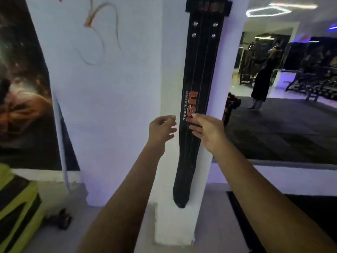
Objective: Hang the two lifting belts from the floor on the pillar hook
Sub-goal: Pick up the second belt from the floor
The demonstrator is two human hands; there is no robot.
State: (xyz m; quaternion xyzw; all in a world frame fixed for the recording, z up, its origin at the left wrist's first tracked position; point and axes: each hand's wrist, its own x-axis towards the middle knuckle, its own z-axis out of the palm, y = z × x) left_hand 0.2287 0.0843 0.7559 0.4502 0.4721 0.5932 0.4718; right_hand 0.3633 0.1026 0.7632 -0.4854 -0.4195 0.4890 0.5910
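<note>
A long black lifting belt (199,70) with red "USI" lettering and silver rivets hangs straight down the white pillar (169,88) from its top at the frame's upper edge; the hook itself is hidden behind the buckle end. Whether a second belt hangs behind it I cannot tell. My left hand (161,129) hovers just left of the belt, fingers loosely curled and apart, holding nothing. My right hand (206,129) is in front of the belt's lower middle, fingertips touching or just off its face, fingers apart.
A large mirror (282,97) to the right of the pillar reflects gym machines and a person in dark clothes. A dark poster (23,88) covers the left wall. A yellow-green and black machine (16,207) with a small wheel stands at lower left. A black floor mat (310,207) lies at lower right.
</note>
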